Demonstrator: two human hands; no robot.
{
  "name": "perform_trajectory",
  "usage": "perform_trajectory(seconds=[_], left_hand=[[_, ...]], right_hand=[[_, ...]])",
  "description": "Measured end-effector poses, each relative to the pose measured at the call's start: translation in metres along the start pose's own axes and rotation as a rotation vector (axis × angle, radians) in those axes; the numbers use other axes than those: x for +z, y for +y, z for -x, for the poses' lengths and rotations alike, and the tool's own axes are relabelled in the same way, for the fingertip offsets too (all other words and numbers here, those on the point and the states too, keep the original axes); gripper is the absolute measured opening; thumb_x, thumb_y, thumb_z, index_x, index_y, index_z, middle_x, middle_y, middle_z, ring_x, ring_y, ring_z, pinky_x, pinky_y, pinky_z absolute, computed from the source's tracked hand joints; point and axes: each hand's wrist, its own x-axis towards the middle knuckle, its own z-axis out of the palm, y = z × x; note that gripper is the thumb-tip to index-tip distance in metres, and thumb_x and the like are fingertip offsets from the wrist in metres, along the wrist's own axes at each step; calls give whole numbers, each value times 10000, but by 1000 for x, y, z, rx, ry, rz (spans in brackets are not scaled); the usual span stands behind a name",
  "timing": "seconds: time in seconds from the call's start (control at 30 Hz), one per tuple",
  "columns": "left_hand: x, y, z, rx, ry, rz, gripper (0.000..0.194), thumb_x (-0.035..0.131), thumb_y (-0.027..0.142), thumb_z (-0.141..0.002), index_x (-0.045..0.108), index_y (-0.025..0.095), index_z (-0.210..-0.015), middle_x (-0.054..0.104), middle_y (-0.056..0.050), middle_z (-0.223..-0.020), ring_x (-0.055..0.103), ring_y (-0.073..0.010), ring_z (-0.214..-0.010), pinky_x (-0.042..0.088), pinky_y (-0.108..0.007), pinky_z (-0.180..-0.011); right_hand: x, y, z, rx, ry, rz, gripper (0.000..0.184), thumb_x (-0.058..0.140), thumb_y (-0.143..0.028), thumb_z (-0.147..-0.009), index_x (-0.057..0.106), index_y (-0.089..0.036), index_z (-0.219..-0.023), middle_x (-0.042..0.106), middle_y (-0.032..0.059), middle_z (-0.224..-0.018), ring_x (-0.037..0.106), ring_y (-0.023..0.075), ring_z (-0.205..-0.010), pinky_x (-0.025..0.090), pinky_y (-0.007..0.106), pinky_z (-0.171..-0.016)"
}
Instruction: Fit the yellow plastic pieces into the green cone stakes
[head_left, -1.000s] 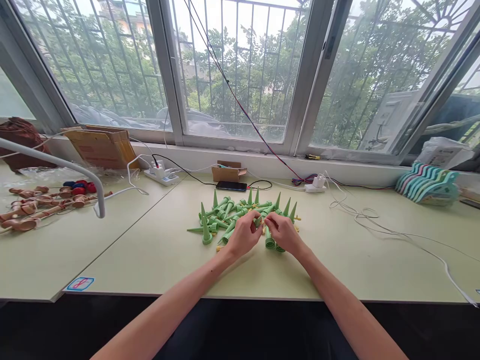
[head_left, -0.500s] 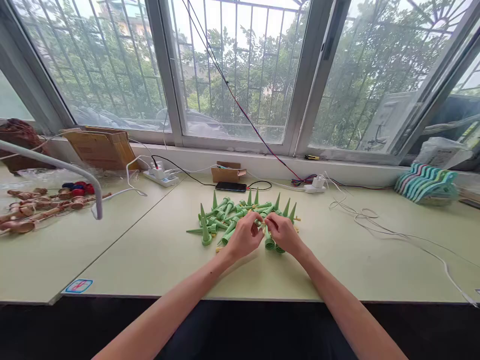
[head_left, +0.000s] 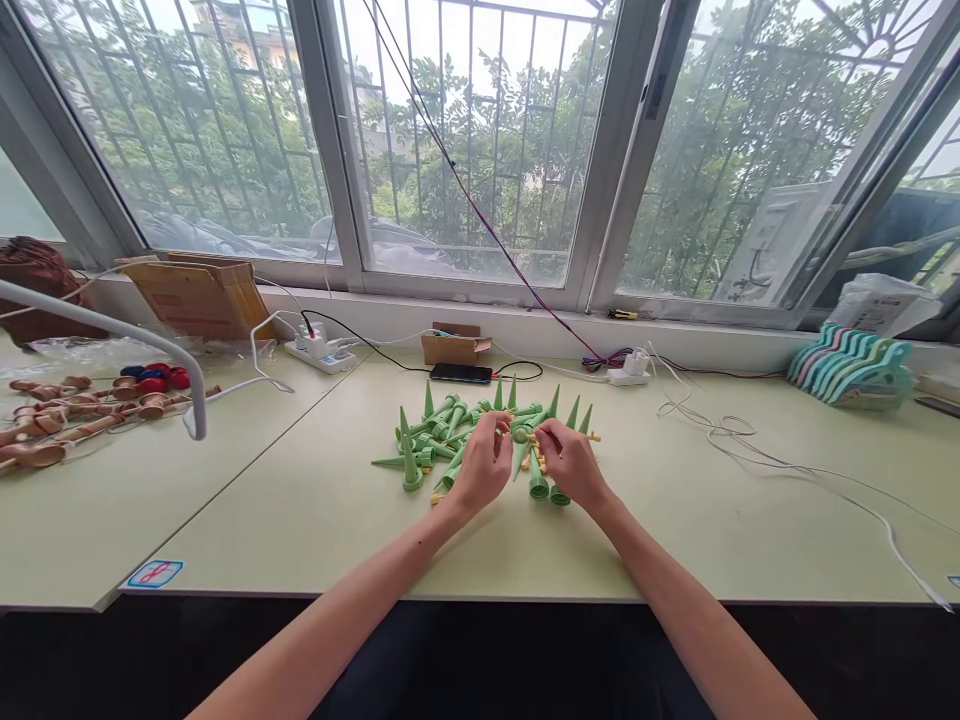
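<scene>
Between my two hands, a green plastic watering spike [head_left: 519, 450] points its narrow tip down, its round cap facing up toward me. My left hand [head_left: 486, 465] is closed with its fingertips at the left side of that spike. On the other side, my right hand [head_left: 573, 466] pinches a small yellow valve piece [head_left: 532, 438] at the spike's cap. Around both hands lies a pile of similar green spikes [head_left: 442, 430], some standing tip up, others on their sides. Loose yellow pieces peek out below my right fingers, partly hidden.
A black phone [head_left: 461, 373] lies behind the pile, before a small cardboard box [head_left: 456, 345]. Power strips [head_left: 321, 350] and white cables [head_left: 742, 435] run along the table. Wooden toys [head_left: 56, 420] lie at left; teal hangers [head_left: 851, 370] are at far right.
My hands have drawn slightly apart, and the green spike between them has come into view. My left fingers have shifted a little up and left.
</scene>
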Motion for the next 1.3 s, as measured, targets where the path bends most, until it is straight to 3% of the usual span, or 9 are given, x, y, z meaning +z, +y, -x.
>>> perform_trajectory(seconds=[0.17, 0.3, 0.57, 0.9, 1.3], left_hand=[[0, 2, -4, -286, -97, 303, 274, 480, 461, -921, 466, 201, -1005, 521, 46, -649, 418, -76, -428, 366, -195, -401], [-1, 8, -4, -357, -167, 448, 367, 531, 517, -878, 453, 183, -1009, 539, 42, -625, 441, -87, -424, 392, -211, -379], [-2, 6, -2, -278, -210, 412, 372, 535, 511, -888, 444, 185, -1042, 544, 50, -638, 455, -80, -422, 402, -214, -407], [-4, 6, 2, -39, -179, 108, 254, 518, 383, -918, 444, 215, -1094, 519, 24, -788, 463, -69, -522, 381, -191, -483], [-3, 3, 4, 36, -158, 4, 189, 531, 281, -888, 546, 213, -1064, 595, -50, -991, 537, -101, -630, 465, -211, -548]], right_hand=[[-1, -3, 0, -30, 3, -31, 262, 437, -333, -989, 554, -194, -801, 553, -4, -657, 477, 136, -576, 368, 251, -566], [-1, -3, 0, -46, -6, -43, 252, 443, -321, -986, 555, -196, -798, 554, -5, -664, 479, 136, -588, 375, 252, -579], [-1, -3, -1, -20, 17, -37, 255, 447, -323, -983, 542, -196, -784, 506, -19, -641, 437, 129, -565, 347, 252, -565], [0, 1, -1, -22, 11, -27, 259, 435, -321, -985, 534, -195, -781, 494, -24, -636, 423, 124, -555, 334, 248, -552], [1, 2, 1, -26, -22, -18, 278, 414, -357, -990, 526, -201, -787, 502, -16, -638, 422, 128, -543, 339, 254, -531]])
